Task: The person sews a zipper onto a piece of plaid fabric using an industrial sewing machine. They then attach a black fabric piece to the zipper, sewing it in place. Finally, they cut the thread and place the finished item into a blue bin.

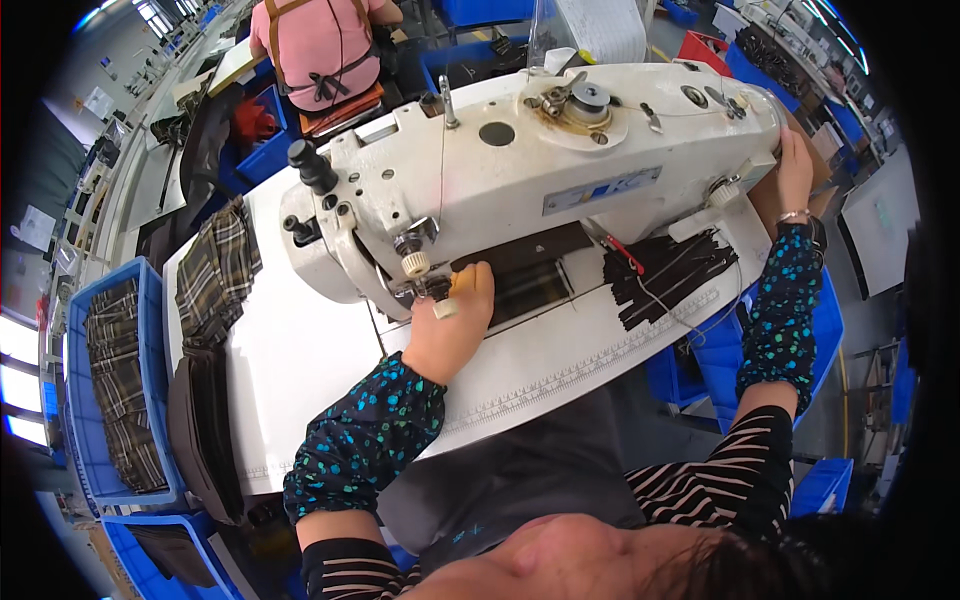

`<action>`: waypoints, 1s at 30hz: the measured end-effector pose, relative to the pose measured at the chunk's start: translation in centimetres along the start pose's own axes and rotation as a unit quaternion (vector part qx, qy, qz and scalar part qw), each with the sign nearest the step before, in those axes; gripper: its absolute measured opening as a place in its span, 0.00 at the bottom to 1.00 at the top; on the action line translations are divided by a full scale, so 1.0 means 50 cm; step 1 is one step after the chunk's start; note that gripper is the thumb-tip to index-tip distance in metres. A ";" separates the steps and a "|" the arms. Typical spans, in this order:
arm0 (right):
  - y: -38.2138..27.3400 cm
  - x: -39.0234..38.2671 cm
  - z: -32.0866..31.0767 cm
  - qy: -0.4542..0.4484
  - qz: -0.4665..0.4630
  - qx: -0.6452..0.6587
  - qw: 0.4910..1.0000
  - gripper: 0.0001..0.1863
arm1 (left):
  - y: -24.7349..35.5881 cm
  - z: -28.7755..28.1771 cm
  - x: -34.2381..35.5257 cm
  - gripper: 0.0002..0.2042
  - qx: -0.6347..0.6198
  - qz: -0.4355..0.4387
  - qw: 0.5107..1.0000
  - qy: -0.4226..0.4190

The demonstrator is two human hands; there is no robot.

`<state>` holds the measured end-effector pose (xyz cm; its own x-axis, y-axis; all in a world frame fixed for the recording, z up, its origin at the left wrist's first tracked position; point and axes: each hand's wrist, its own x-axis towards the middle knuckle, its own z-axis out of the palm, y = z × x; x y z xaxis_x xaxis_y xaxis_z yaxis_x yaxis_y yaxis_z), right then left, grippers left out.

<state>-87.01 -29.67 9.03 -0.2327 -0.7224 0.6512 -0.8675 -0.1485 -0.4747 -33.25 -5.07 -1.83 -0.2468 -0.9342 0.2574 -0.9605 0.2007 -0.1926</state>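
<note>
A white sewing machine stands across the table in front of me. My left hand is at the needle area, its fingers bent and close together beside the presser foot. The foot and a white knob partly cover the fingertips, so what they pinch is hidden. Just right of them, a dark brown fabric piece and a plaid fabric piece lie under the machine arm. My right hand reaches to the machine's right end, with its fingers curled round the handwheel, which is mostly hidden.
Red-handled scissors lie by a pile of dark strips on the white table. Folded plaid fabric and dark pieces are at the left, beside a blue bin. A person in pink sits beyond the machine.
</note>
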 end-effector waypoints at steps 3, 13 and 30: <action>-0.228 -0.073 -0.041 0.165 -0.222 -0.037 0.960 0.16 | -0.010 0.000 -0.013 0.20 -0.046 0.045 0.984 0.166; -0.546 -0.570 0.188 -0.396 -0.557 0.116 0.720 0.17 | -0.033 -0.031 -0.029 0.20 -0.160 0.099 0.949 0.252; -0.588 -0.594 0.222 -0.337 -0.491 0.203 0.777 0.19 | -0.050 -0.051 -0.153 0.13 -0.088 0.148 0.965 0.199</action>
<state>-49.71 -11.34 -2.90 0.8560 -0.2964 0.4236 -0.2403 -0.9535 -0.1817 -29.30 2.32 -0.93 -0.5096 -0.6478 0.5663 -0.8386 0.5211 -0.1586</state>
